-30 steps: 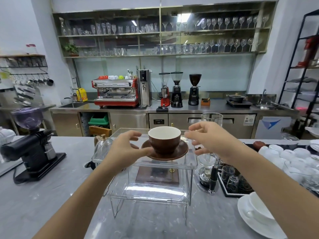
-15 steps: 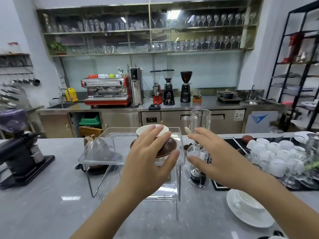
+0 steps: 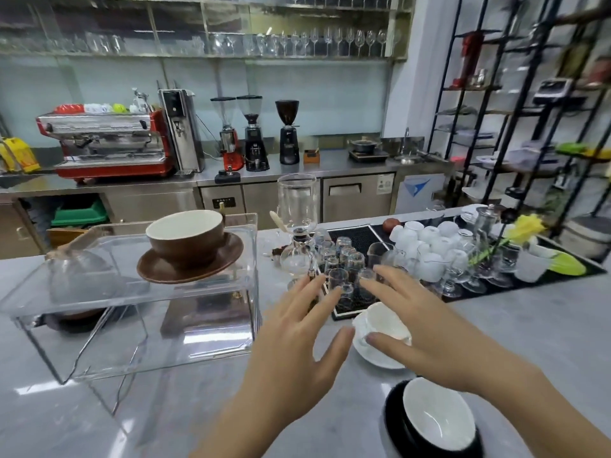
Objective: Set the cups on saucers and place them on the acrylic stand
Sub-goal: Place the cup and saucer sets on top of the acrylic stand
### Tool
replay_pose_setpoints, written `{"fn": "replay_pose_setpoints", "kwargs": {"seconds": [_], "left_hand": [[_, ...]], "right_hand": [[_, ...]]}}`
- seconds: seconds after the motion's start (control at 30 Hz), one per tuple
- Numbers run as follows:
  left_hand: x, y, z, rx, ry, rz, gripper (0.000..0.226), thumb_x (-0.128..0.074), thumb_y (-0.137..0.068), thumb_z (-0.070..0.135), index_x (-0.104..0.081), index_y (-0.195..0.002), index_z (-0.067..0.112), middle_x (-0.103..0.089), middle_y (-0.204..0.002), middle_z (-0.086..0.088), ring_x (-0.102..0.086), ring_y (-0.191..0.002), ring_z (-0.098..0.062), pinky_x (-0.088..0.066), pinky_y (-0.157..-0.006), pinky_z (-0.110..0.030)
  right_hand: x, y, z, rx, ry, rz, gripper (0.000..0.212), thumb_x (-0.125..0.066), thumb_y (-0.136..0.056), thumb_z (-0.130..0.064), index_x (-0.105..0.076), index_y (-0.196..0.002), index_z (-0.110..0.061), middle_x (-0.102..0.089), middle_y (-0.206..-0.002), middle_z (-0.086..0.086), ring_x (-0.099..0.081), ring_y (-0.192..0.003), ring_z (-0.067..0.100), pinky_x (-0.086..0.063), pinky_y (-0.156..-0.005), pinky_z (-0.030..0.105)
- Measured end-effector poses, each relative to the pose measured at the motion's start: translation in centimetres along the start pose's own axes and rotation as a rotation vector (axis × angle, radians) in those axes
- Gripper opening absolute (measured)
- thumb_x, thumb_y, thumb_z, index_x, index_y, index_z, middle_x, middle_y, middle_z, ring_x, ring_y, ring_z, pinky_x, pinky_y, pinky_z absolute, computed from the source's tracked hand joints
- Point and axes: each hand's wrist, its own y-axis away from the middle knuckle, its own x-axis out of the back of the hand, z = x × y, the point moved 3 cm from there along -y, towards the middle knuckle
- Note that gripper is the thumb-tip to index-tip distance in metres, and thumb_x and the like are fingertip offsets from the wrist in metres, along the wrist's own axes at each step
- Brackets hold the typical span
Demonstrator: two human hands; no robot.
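The brown cup [image 3: 186,234] sits upright on its brown saucer [image 3: 190,262], and the pair rests on the top of the clear acrylic stand [image 3: 132,292], toward the stand's right half. To the right of the stand, on the grey bench [image 3: 529,325], a white cup [image 3: 385,320] stands on a white saucer [image 3: 373,353]. Both hands hover over that white pair: the left hand [image 3: 302,338] is between the stand and the white cup, its fingers [image 3: 310,285] spread and straight, holding nothing; the right hand [image 3: 426,328] is just right of the cup, fingers likewise spread and straight, its thumb tip close to the cup's rim. Whether any finger touches the cup cannot be told. Nearer than the white pair, a white-lined cup on a black saucer [image 3: 395,421] stands on the bench. Beyond the hands, right of the stand, are a glass siphon brewer [image 3: 297,226] and a black mat [image 3: 357,236] crowded with small glasses [image 3: 344,259] and upturned white cups [image 3: 426,239].
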Motion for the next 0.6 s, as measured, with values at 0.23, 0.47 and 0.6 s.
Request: {"fn": "replay_pose_setpoints", "kwargs": {"seconds": [0.23,0.47,0.6], "left_hand": [[-5.3,1.3,0.8,0.086,0.023,-0.128,0.053,-0.049,-0.093,0.055,-0.058,-0.137,0.028,-0.055,-0.146,0.005,-0.048,-0.139,-0.018,-0.039,-0.112,-0.032],[-10.0,2.5,2.4,0.182,0.076,-0.223,0.055,-0.047,-0.091,0.057,-0.058,-0.137,0.029,-0.057,-0.141,0.008,-0.045,-0.133,-0.005,-0.033,-0.104,-0.018],[-12.5,3.8,2.7,0.266,0.096,-0.296,0.061,-0.040,-0.090,0.063,-0.051,-0.142,0.034,-0.049,-0.146,0.015,-0.039,-0.138,-0.003,-0.024,-0.108,-0.013]], "right_hand": [[-2.1,3.6,4.1,-0.119,-0.082,-0.051,0.069,-0.049,-0.093,-0.056,-0.020,-0.153,-0.037,-0.005,-0.162,-0.016,-0.001,-0.147,-0.003,0.002,-0.111,0.006],[-5.2,6.4,8.4,-0.222,-0.208,-0.137,0.068,-0.051,-0.094,-0.052,-0.017,-0.151,-0.041,-0.003,-0.148,-0.029,0.000,-0.138,-0.013,-0.003,-0.107,0.007],[-7.0,7.5,10.0,-0.245,-0.256,-0.159,0.066,-0.050,-0.094,-0.052,-0.018,-0.151,-0.042,-0.006,-0.158,-0.023,0.000,-0.138,-0.014,-0.006,-0.110,0.010]]}}
